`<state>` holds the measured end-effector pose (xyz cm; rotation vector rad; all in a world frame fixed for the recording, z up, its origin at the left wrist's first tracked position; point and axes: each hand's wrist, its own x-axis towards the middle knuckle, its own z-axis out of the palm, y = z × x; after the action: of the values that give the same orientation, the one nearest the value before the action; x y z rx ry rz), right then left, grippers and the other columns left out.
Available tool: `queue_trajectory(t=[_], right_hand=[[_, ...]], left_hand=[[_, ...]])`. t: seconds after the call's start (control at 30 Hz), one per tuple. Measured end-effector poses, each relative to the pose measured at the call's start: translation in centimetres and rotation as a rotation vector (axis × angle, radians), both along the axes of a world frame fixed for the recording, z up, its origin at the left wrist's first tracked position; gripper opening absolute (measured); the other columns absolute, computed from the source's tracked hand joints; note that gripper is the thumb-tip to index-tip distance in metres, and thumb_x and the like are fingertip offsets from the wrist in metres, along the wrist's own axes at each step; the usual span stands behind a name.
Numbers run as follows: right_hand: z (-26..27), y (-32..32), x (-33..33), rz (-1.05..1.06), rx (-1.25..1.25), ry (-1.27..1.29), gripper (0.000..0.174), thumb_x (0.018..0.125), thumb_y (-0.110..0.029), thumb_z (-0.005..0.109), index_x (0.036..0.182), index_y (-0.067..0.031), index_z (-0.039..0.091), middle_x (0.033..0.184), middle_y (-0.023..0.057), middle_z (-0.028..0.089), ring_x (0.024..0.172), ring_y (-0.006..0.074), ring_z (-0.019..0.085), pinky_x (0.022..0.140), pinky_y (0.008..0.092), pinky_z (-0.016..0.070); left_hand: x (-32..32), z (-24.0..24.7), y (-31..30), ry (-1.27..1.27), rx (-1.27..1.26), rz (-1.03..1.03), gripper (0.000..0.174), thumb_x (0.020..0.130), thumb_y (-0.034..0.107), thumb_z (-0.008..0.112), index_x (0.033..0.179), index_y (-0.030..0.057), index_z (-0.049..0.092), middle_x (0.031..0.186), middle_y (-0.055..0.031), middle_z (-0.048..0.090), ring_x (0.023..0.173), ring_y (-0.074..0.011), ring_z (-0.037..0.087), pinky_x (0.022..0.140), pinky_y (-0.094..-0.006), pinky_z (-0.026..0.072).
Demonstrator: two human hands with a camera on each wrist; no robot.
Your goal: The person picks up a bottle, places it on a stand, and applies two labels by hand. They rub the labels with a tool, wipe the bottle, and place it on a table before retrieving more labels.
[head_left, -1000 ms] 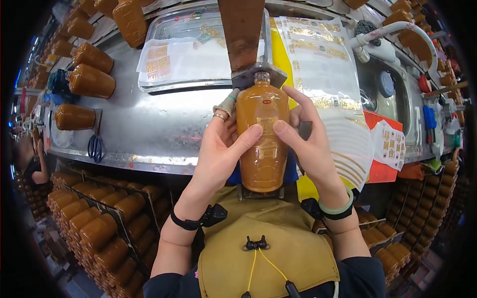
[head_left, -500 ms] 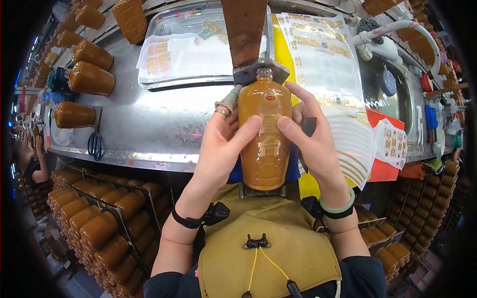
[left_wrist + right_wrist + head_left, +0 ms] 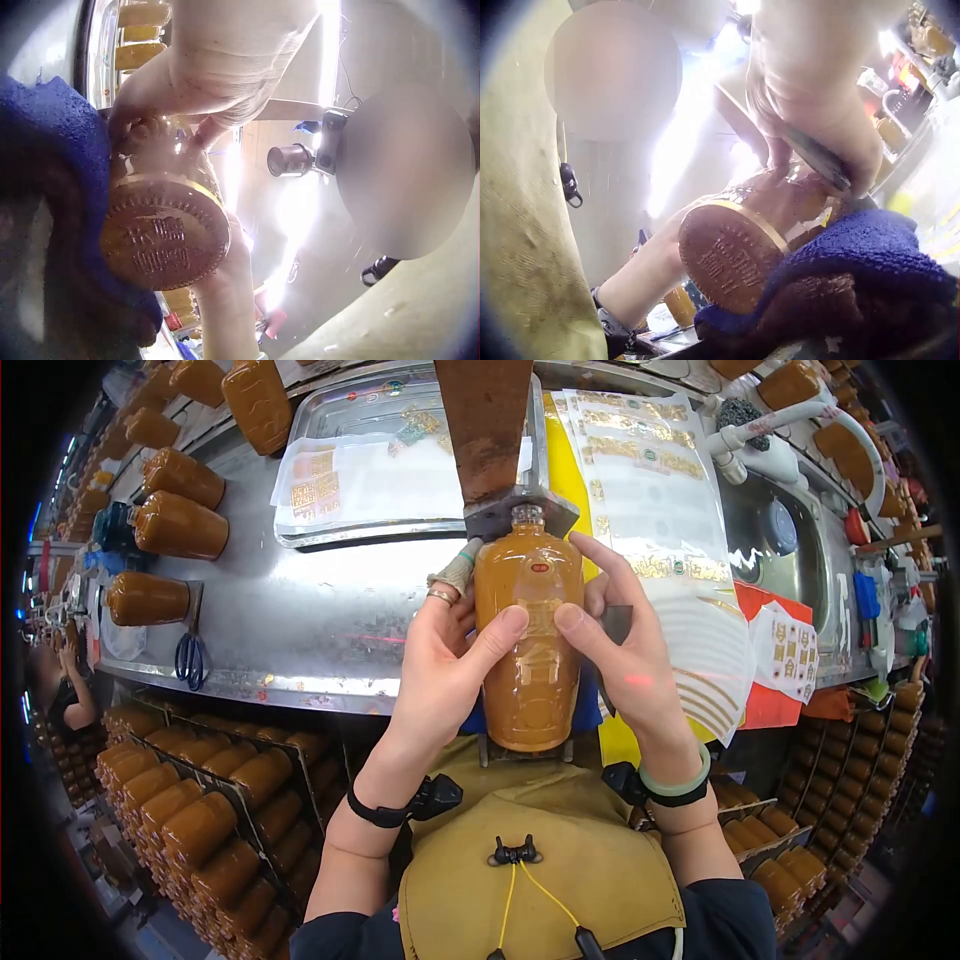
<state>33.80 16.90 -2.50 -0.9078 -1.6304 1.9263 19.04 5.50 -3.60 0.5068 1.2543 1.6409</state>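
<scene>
1. Head view: from my remote seat I'm seeing the amber bottle [image 3: 530, 685] lying on its side, base near the person, neck at the far end by a metal bracket [image 3: 522, 508]. Can't tell if they're touching.
2. Left hand [image 3: 445, 665] is gripping the bottle's left side, right hand [image 3: 632, 645] is gripping the other, both thumbs pressing either side of the gold patch [image 3: 542, 620]. I'm guessing that's stopping it rolling while freeing the thumbs to smooth stuff.
3. Right wrist view: the right hand is also holding a flat grey tool [image 3: 817, 159], probably tucked there to save reaching.
4. Blue cloth [image 3: 862, 251] is sitting under the bottle, likely cushioning it.
5. Gold-printed sheets [image 3: 650, 510] are lying far right, a metal tray [image 3: 288, 540] far left, presumably within easy reach.
</scene>
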Motion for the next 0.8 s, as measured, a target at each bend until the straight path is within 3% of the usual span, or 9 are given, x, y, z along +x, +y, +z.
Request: queue_trajectory(t=[0.17,0.27,0.33,0.5,0.6,0.8], right_hand=[[0.4,0.9,-0.1,0.020,-0.001,-0.001,0.059,0.094,-0.010,0.075,0.145,0.0008,0.048,0.092,-0.0029,0.052,0.083,0.0051,0.049,0.071,0.0212,0.0411],[1.1,2.3,-1.1,0.016,-0.056,-0.022,0.052,0.094,-0.013,0.076,0.138,0.0024,0.051,0.102,0.0016,0.060,0.091,0.0070,0.055,0.079,0.0237,0.0471],[1.2,2.9,-1.8,0.050,0.038,-0.112,0.044,0.095,-0.016,0.077,0.127,0.0038,0.055,0.111,0.0063,0.064,0.099,0.0088,0.058,0.086,0.0263,0.0496],[1.6,3.1,-2.8,0.054,0.105,-0.154,0.035,0.095,-0.018,0.077,0.113,0.0054,0.058,0.106,0.0095,0.067,0.098,0.0104,0.060,0.088,0.0270,0.0498],[1.6,3.5,-2.7,0.061,0.143,-0.160,0.033,0.095,-0.016,0.075,0.114,0.0048,0.059,0.105,0.0092,0.068,0.097,0.0106,0.060,0.087,0.0273,0.0503],[1.0,3.5,-1.7,0.019,-0.085,-0.091,0.030,0.097,-0.014,0.073,0.119,0.0019,0.059,0.102,0.0069,0.068,0.098,0.0094,0.061,0.087,0.0257,0.0503]], left_hand=[[0.2,0.4,0.1,0.013,0.001,0.015,0.077,0.097,0.013,0.074,0.156,-0.0076,0.029,0.148,-0.0196,0.051,0.134,-0.0218,0.053,0.111,-0.0357,0.0454],[0.2,0.8,0.1,0.043,-0.009,0.018,0.075,0.097,0.011,0.072,0.156,-0.0079,0.030,0.148,-0.0191,0.051,0.133,-0.0213,0.054,0.111,-0.0353,0.0459],[0.3,1.0,0.1,0.027,-0.018,0.028,0.075,0.097,0.010,0.072,0.156,-0.0081,0.029,0.148,-0.0189,0.051,0.133,-0.0211,0.054,0.110,-0.0347,0.0462],[0.2,1.4,0.2,0.002,-0.015,0.019,0.075,0.097,0.008,0.071,0.156,-0.0083,0.027,0.148,-0.0189,0.050,0.133,-0.0210,0.054,0.110,-0.0344,0.0465],[0.3,1.4,0.2,0.004,-0.018,0.020,0.073,0.098,0.007,0.070,0.155,-0.0080,0.028,0.148,-0.0192,0.050,0.133,-0.0209,0.054,0.109,-0.0344,0.0471],[-0.3,1.5,1.2,-0.027,0.016,0.067,0.063,0.099,0.010,0.070,0.149,-0.0064,0.037,0.143,-0.0197,0.053,0.129,-0.0206,0.056,0.106,-0.0344,0.0497]])
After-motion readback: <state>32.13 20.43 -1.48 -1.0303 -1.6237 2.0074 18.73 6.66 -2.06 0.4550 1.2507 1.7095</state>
